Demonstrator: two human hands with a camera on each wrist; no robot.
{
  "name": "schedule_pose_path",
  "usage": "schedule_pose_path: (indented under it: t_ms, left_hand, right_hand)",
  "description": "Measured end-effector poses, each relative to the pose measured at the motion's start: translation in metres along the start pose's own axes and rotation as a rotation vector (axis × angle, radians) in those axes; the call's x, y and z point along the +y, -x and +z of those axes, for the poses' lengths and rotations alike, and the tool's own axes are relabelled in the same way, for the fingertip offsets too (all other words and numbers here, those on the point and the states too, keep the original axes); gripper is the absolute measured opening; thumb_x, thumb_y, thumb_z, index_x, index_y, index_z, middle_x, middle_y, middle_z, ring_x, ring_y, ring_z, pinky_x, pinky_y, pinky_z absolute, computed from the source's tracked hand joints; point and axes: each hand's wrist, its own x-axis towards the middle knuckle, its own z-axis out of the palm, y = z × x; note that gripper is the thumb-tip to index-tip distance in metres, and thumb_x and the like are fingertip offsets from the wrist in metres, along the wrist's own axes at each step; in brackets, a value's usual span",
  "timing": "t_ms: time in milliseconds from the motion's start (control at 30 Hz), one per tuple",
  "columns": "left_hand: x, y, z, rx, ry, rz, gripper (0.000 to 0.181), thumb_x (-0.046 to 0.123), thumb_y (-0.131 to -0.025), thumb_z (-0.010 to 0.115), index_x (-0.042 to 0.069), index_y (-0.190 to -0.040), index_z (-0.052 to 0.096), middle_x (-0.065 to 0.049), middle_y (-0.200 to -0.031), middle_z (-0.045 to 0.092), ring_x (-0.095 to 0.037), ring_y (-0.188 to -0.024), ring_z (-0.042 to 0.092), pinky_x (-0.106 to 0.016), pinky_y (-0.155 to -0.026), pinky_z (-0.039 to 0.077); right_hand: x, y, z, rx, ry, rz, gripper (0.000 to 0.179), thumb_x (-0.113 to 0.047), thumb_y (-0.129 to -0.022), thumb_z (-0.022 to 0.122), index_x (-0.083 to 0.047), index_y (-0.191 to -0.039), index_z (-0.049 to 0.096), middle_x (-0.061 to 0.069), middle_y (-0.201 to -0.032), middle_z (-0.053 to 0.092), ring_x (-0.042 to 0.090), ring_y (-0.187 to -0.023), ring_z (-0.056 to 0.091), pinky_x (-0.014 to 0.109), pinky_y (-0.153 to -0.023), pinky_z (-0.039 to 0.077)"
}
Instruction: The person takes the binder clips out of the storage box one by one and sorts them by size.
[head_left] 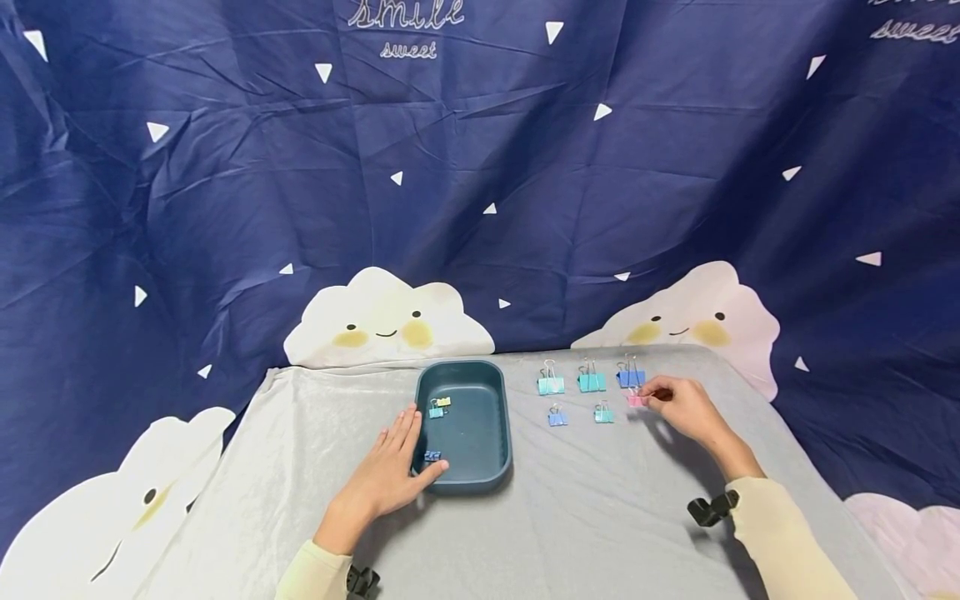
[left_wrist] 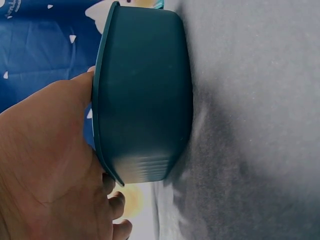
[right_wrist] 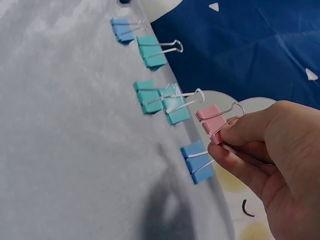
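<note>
My right hand pinches a small pink binder clip between thumb and fingers, at the right end of the clips on the table. In the right wrist view it is held above the cloth. My left hand rests on the left rim of a dark teal plastic tray, fingers straight along the side and thumb over the near corner. Inside the tray lie a yellow clip, a light blue clip and, by the thumb, a dark blue clip.
Right of the tray, a back row holds a light turquoise clip, a teal clip and a large blue clip. A smaller blue clip and small teal clip lie in front. A navy curtain hangs behind the grey-covered table.
</note>
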Motion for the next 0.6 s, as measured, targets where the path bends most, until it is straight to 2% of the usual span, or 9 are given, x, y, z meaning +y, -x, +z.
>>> schedule_pose_path:
  t_ms: [200, 600]
  left_hand:
    - [0.001, 0.0, -0.001, -0.004, -0.001, -0.003, 0.105, 0.073, -0.101, 0.051, 0.0, -0.169, 0.019, -0.015, -0.18, 0.011, -0.035, -0.167, 0.015, -0.058, -0.135, 0.02]
    - [0.002, 0.001, -0.003, -0.014, -0.003, -0.007, 0.105, 0.073, -0.101, 0.051, 0.001, -0.17, 0.017, -0.015, -0.18, 0.011, -0.035, -0.167, 0.014, -0.058, -0.135, 0.019]
  right_hand:
    - [0.013, 0.002, 0.004, 0.013, 0.01, 0.016, 0.011, 0.004, -0.091, 0.074, -0.003, -0.097, 0.08, 0.018, -0.101, 0.08, 0.021, -0.085, 0.072, 0.022, -0.072, 0.055]
    - [0.035, 0.005, 0.014, 0.003, 0.023, 0.056, 0.01, 0.004, -0.092, 0.072, -0.001, -0.097, 0.08, 0.017, -0.097, 0.08, 0.023, -0.087, 0.07, 0.025, -0.072, 0.054]
